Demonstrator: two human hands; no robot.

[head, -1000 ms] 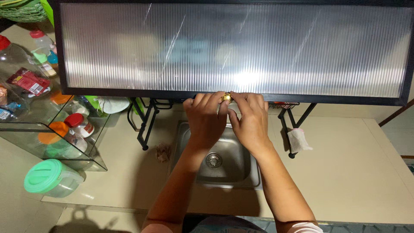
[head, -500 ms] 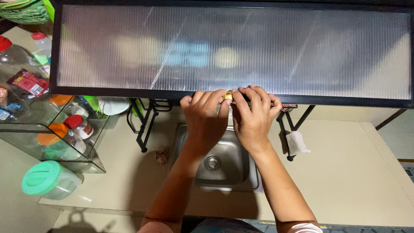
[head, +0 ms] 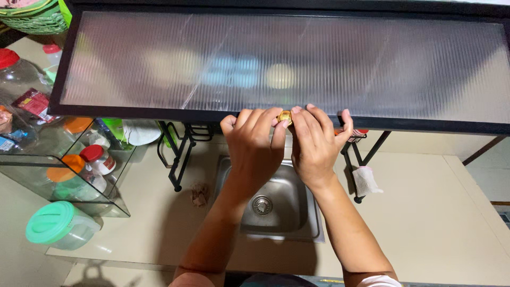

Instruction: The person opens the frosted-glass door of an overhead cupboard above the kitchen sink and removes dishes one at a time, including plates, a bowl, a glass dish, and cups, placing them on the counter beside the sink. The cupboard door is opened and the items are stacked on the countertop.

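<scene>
I have both hands up at the front edge of the shelf (head: 159, 112) — a long panel of ribbed, frosted plastic in a black frame, standing on black legs over the counter (head: 435, 223). My left hand (head: 254, 144) and right hand (head: 317, 143) sit side by side, knuckles up, fingers curled over the frame's near bar. Between their fingertips is a small gold knob (head: 285, 116), right at the bar's edge; both hands pinch it, the left from one side, the right from the other. Most of the knob is hidden by the fingers, so I can't tell its full shape.

Directly below my wrists lies the steel sink (head: 289, 212), set into the counter. To the left a glass case (head: 64, 159) holds jars with red and orange lids, and a clear tub with a green lid (head: 53, 226) stands near its front corner. A white rag (head: 365, 182) hangs by the shelf's right leg.
</scene>
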